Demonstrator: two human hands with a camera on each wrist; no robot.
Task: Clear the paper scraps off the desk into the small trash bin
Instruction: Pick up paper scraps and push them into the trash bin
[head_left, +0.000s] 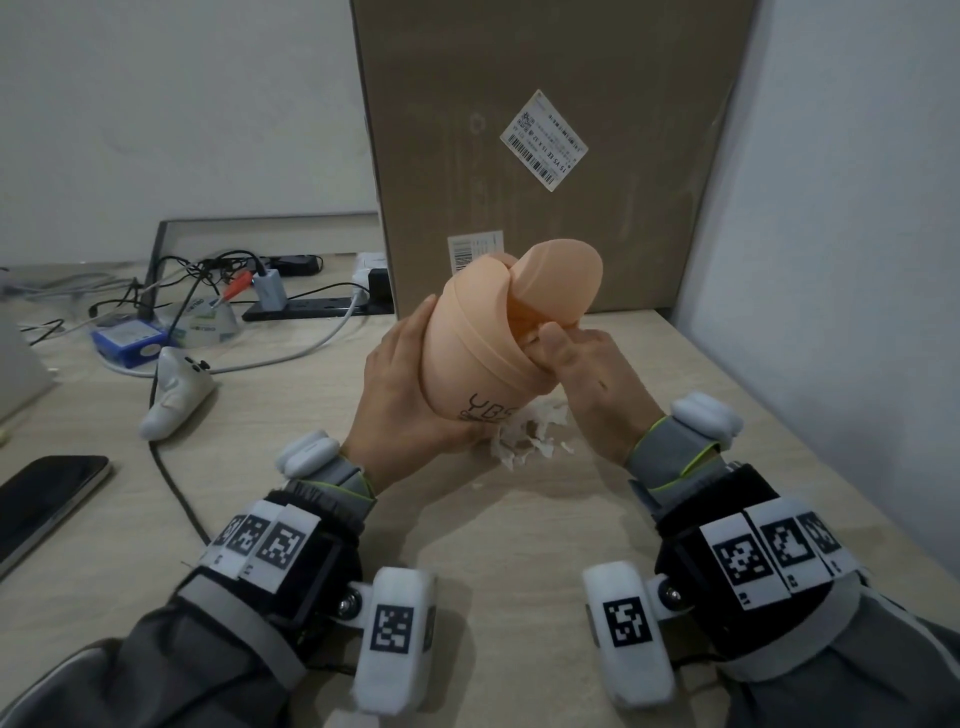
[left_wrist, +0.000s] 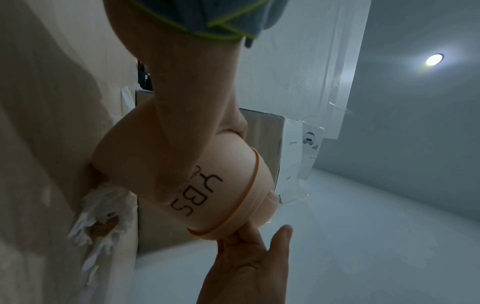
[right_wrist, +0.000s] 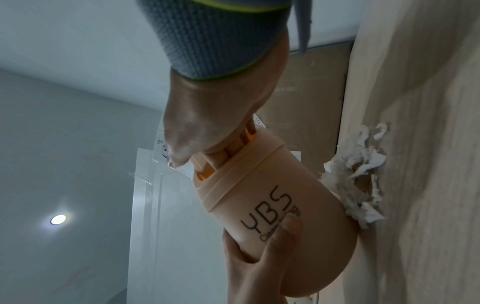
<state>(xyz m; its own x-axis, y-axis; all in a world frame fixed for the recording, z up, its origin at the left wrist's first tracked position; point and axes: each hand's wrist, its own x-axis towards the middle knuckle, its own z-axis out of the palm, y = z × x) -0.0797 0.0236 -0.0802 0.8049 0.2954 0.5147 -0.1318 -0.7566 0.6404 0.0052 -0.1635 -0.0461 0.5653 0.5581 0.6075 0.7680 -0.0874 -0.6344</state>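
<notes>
Left hand (head_left: 400, 384) grips the bin (head_left: 467, 353); right hand (head_left: 587, 379) fingers its lid (head_left: 561, 286). Scraps (head_left: 524, 431) remain on the desk (head_left: 493, 519), so clearing looks barely begun.

1 peach trash bin (head_left: 470, 345); 2 hands, L (head_left: 402, 387) & R (head_left: 597, 387); 1 heap of paper scraps (head_left: 527, 434), approx., pieces too tangled to count; 1 cardboard box (head_left: 545, 135); 1 phone (head_left: 44, 501).
</notes>
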